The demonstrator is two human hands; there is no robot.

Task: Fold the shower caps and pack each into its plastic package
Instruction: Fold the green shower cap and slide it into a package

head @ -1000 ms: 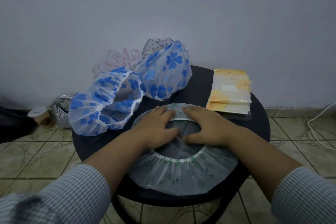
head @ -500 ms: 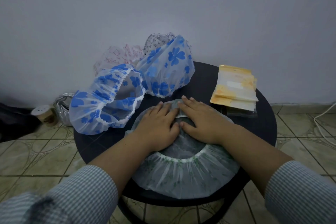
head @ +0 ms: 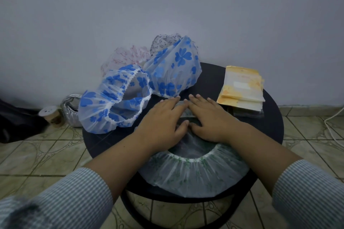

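Observation:
A clear shower cap with green print (head: pixel 193 174) lies flattened on the round black table (head: pixel 268 126), its elastic rim facing up. My left hand (head: pixel 163 121) and my right hand (head: pixel 206 117) press flat on its far half, side by side, fingers straight and thumbs nearly touching. Two blue-flowered caps (head: pixel 115 98) (head: pixel 175 72) sit puffed up at the table's back left. A red-print cap (head: pixel 128 57) and a dark-print cap (head: pixel 165 40) lie behind them. A stack of yellow and white plastic packages (head: pixel 242 89) rests at the back right.
The wall stands close behind the table. On the tiled floor at left are a paper cup (head: pixel 51 115), a silver bag (head: pixel 71 111) and a dark object (head: pixel 16 121). A white cable (head: pixel 333 117) lies on the floor at right.
Both hands have slid away from me across the green-print cap, flattening it toward the blue-flowered caps. The camera has tilted slightly.

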